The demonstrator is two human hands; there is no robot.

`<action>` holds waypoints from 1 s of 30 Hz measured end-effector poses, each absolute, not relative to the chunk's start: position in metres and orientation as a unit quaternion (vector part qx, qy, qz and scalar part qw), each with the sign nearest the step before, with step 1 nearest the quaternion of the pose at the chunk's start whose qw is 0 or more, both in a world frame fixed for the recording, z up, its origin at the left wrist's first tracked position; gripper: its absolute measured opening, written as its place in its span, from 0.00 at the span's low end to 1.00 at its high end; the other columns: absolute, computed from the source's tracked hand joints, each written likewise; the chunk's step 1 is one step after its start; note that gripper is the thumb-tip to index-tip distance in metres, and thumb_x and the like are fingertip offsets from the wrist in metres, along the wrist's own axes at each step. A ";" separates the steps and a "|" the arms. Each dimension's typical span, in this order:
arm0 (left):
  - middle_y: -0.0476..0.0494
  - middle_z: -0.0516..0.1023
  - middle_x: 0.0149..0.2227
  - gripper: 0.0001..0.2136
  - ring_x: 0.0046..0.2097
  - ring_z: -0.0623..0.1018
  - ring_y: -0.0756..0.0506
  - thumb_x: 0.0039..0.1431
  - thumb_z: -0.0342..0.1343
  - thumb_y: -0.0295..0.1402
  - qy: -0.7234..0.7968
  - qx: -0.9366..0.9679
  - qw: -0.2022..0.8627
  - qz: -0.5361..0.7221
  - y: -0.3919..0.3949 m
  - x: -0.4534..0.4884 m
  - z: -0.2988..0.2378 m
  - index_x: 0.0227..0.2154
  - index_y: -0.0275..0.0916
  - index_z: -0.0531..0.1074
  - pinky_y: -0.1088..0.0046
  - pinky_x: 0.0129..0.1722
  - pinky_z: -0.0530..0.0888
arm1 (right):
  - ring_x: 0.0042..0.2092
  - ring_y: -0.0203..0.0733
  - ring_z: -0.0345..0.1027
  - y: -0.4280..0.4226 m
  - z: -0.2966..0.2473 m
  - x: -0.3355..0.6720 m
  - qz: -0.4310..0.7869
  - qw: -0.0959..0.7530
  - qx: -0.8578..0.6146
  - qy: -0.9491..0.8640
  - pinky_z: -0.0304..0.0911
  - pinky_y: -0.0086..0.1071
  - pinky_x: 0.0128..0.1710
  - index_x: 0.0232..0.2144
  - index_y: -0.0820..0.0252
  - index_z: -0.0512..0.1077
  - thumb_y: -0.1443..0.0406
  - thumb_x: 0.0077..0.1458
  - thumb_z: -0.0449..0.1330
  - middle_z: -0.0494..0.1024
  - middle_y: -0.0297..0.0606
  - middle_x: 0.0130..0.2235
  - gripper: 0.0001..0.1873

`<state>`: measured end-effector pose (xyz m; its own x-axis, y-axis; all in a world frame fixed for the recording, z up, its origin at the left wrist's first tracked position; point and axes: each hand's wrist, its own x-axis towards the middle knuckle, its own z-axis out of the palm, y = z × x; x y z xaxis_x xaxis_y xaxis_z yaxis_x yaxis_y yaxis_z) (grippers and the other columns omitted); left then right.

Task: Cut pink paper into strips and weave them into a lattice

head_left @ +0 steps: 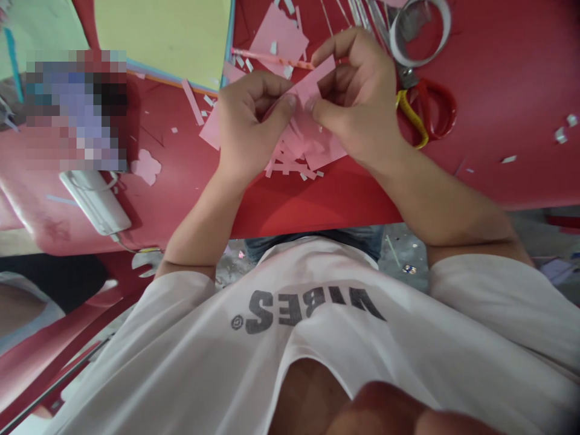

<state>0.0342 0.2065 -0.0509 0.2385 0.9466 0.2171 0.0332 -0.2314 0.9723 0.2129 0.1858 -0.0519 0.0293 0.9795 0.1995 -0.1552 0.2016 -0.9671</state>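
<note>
My left hand (251,124) and my right hand (357,99) meet over the red table (498,121), both pinching a small piece of pink paper (310,87) between thumbs and fingers. The paper is held just above the tabletop, with its upper edge sticking up between the hands. Under the hands lie more pink paper sheets (317,148) and several thin pink strips (290,166).
Scissors with a red and a yellow handle (428,112) lie right of my right hand, a tape roll (421,30) beyond them. A pink pencil (272,58) and yellow-green sheets (167,33) are at the back. A white power bank (95,202) sits left, near a flower-shaped cutout (147,166).
</note>
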 end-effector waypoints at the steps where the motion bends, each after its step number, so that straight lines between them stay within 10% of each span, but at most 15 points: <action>1: 0.50 0.84 0.33 0.08 0.30 0.80 0.47 0.62 0.66 0.26 0.393 0.624 0.480 0.475 0.207 0.034 -0.052 0.34 0.49 0.84 0.65 0.28 0.72 | 0.28 0.38 0.59 0.185 -0.050 0.213 0.483 0.588 -0.410 -0.503 0.45 0.37 0.28 0.42 0.49 0.71 0.76 0.45 0.61 0.65 0.25 0.30 0.22; 13: 0.52 0.83 0.34 0.10 0.36 0.82 0.43 0.60 0.65 0.28 0.412 0.636 0.444 0.478 0.200 0.037 -0.037 0.34 0.57 0.82 0.59 0.37 0.79 | 0.28 0.41 0.62 0.184 -0.041 0.215 0.524 0.580 -0.399 -0.479 0.49 0.38 0.28 0.40 0.48 0.75 0.76 0.46 0.64 0.68 0.26 0.29 0.21; 19: 0.49 0.81 0.32 0.04 0.29 0.75 0.49 0.63 0.71 0.37 0.367 0.602 0.510 0.493 0.217 0.029 -0.063 0.35 0.47 0.82 0.66 0.27 0.72 | 0.30 0.40 0.61 0.188 -0.043 0.216 0.508 0.622 -0.381 -0.458 0.54 0.37 0.32 0.34 0.53 0.76 0.69 0.57 0.65 0.72 0.31 0.31 0.05; 30: 0.49 0.73 0.29 0.13 0.28 0.69 0.50 0.56 0.75 0.46 0.352 0.491 0.664 0.442 0.244 0.002 -0.066 0.36 0.48 0.79 0.64 0.25 0.71 | 0.30 0.41 0.71 0.201 -0.044 0.228 0.468 0.615 -0.446 -0.451 0.59 0.35 0.30 0.33 0.53 0.77 0.69 0.65 0.60 0.80 0.34 0.30 0.09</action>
